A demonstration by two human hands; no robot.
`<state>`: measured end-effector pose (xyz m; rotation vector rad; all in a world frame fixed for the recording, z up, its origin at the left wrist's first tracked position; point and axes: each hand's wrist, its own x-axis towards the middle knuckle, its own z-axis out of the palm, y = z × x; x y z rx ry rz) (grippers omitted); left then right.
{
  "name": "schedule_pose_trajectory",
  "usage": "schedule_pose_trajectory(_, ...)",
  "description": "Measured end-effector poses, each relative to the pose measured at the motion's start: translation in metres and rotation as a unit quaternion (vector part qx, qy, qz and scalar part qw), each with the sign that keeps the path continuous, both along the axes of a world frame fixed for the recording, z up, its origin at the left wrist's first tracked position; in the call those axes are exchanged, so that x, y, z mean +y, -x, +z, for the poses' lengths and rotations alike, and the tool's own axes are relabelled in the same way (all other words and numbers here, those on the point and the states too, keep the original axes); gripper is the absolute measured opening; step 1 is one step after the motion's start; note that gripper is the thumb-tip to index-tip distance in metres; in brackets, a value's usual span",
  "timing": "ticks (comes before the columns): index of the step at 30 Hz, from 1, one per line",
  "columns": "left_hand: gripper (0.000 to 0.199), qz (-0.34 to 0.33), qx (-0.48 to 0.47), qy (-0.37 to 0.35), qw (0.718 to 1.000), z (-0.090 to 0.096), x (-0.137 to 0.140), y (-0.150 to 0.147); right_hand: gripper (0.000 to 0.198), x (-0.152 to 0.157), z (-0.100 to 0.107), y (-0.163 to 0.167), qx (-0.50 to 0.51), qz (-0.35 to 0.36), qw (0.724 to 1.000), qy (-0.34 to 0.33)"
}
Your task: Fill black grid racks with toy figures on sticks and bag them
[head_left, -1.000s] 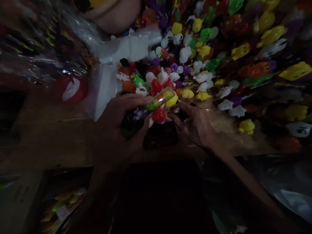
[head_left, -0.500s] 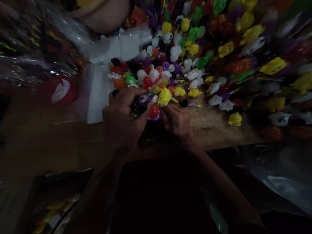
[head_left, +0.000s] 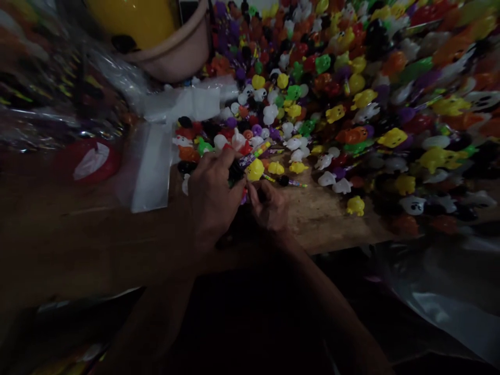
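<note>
My left hand [head_left: 214,192] is closed around a dark bunch with a pen-like stick [head_left: 255,155] in purple and yellow pattern pointing up to the right out of it. Right beside it, my right hand [head_left: 271,205] pinches with thumb and finger close to the left thumb; whatever is between those fingertips is too dark and small to make out. Just beyond the hands lies a round yellow plastic figure [head_left: 255,170]. To its right rests a patterned stick with a black top [head_left: 284,180]. A small red and purple piece shows between the hands, mostly hidden.
Many animal-shaped plastic figures [head_left: 355,205] cover the back and right of the wooden table [head_left: 156,234]. Clear plastic bags [head_left: 150,179] and a red round container [head_left: 94,160] lie at left. A pink tub [head_left: 175,54] with something yellow stands behind.
The view has shifted, showing more of the back. A patterned stick now juts clearly from my left hand, which has turned; the hands are closer together.
</note>
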<state>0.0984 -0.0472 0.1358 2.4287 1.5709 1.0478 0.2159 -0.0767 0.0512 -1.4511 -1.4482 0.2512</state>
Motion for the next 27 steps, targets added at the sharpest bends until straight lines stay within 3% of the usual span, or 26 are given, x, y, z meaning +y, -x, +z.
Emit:
schedule_pose_trajectory(6,0.018,-0.014,0.014,-0.075,0.997,-0.004,-0.002,-0.004,0.030,-0.017,-0.001,-0.027,0.001,0.005,1.000,-0.013)
schedule_pose_trajectory(15,0.018,-0.021,0.025,-0.061,0.998,0.006,-0.003,-0.009,0.026,-0.053,0.008,-0.089,-0.096,-0.037,0.994,0.039)
schedule_pose_trajectory(17,0.023,-0.021,0.029,-0.053,0.998,0.012,-0.003,-0.007,0.022,-0.058,0.020,-0.117,-0.152,-0.098,0.983,0.038)
schedule_pose_trajectory(20,0.029,-0.018,0.021,-0.084,0.996,0.025,-0.010,-0.003,0.022,-0.051,0.039,-0.165,-0.269,-0.201,0.940,0.061)
schedule_pose_trajectory(24,0.030,-0.011,-0.014,-0.128,0.992,0.032,-0.036,0.005,0.025,-0.025,0.044,-0.211,-0.385,-0.138,0.902,0.140)
schedule_pose_trajectory(27,0.033,-0.053,-0.040,-0.089,0.994,0.015,-0.060,0.014,0.020,-0.008,0.036,-0.228,-0.399,-0.092,0.894,0.182)
